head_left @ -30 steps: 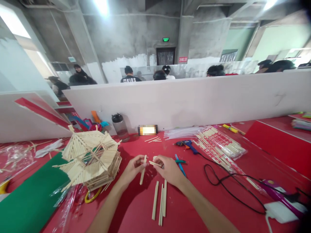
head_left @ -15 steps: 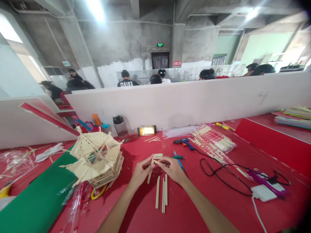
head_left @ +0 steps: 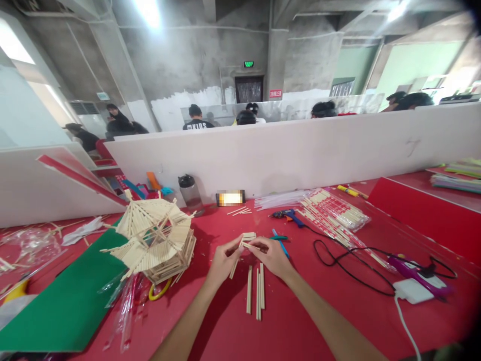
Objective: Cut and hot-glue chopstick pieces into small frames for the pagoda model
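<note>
My left hand point(head_left: 224, 255) is closed in a pinch on a thin wooden stick point(head_left: 234, 268) that slants down below its fingers. Close against it, my right hand point(head_left: 273, 254) pinches another pale stick point(head_left: 248, 245), its end meeting the left fingertips. A small row of short sticks point(head_left: 249, 236) lies just beyond the fingers. Nearer me, several longer sticks point(head_left: 259, 293) rest lengthwise on the red tabletop point(head_left: 221, 331). A model built of wooden sticks point(head_left: 158, 235), with a flared roof, stands to the left. The fingers partly hide where the held sticks touch.
A blue glue gun point(head_left: 287, 216) with a black cord lies right of centre, near packed sticks point(head_left: 334, 213). A bottle point(head_left: 191, 193) and a phone point(head_left: 230, 198) stand by the white partition point(head_left: 263, 155). A green board point(head_left: 67, 301) lies at left. People sit beyond the partition.
The view has shifted slightly. Both hands stay together, and the stick in the right fingers now lies closer against the left fingertips. The loose sticks have not visibly moved.
</note>
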The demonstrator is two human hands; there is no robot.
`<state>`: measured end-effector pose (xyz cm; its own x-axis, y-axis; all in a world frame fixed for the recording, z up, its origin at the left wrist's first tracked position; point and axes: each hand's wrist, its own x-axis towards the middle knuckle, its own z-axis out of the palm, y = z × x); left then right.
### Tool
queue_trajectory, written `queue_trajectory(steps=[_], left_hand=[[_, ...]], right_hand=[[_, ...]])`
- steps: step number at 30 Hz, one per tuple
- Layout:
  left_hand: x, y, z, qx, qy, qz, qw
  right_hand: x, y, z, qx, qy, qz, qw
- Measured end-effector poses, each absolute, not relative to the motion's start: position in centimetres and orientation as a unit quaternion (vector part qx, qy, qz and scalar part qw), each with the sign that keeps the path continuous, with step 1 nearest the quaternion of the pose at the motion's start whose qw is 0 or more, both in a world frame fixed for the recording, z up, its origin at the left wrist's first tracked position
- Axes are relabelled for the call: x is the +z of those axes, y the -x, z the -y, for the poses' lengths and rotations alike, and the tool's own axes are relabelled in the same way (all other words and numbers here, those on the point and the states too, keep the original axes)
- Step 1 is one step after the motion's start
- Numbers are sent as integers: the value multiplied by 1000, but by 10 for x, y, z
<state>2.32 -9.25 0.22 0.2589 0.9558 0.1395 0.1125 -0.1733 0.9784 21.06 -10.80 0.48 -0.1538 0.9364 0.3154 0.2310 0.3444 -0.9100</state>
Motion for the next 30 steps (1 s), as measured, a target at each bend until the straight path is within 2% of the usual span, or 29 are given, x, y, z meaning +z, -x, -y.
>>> queue_trajectory(steps=[7, 16, 30], left_hand=[[2, -28, 96, 488, -611, -422, 459], [9, -32, 100, 509, -564, -432, 487], [9, -28, 99, 458, -581, -430, 517]], right_hand=[[-2, -210, 107, 371, 413, 663, 502], [-10, -206, 106, 364, 395, 651, 536], [-11, -209, 107, 346, 407, 667, 519]])
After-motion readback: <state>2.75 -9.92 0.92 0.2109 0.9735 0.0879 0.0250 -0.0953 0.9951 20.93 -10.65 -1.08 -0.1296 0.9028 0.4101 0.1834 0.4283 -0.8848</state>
